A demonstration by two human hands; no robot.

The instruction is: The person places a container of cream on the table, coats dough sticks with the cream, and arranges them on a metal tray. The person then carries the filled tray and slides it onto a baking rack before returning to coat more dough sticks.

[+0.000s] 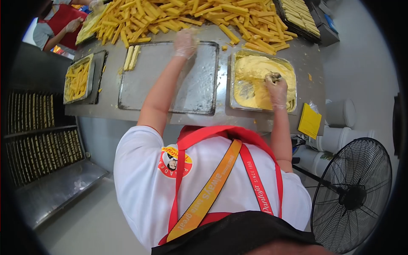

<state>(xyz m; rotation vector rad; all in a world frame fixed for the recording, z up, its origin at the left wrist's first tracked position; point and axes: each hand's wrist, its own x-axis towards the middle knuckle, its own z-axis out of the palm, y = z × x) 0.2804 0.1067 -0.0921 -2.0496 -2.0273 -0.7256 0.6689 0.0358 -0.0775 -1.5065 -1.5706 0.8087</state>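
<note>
My left hand [185, 44], in a clear glove, reaches over the far edge of a dark metal baking tray [170, 80], close to a big pile of yellow sticks [165, 15]. Its fingers are blurred, so I cannot tell what they hold. Two pale coated sticks [131, 58] lie side by side at the tray's far left corner. My right hand [278, 90], also gloved, is closed over a rectangular metal pan of pale yellow cream [255, 66]. Something small and dark, smeared with cream, shows at its fingers; its kind is unclear.
A smaller pan [90, 80] of yellow sticks stands at the left. Filled trays [297, 17] sit at the back right. A yellow pad [310, 120] is at the right edge, near a black fan [352, 197]. Another person [61, 27] works at the far left; a tray rack [42, 127] stands left.
</note>
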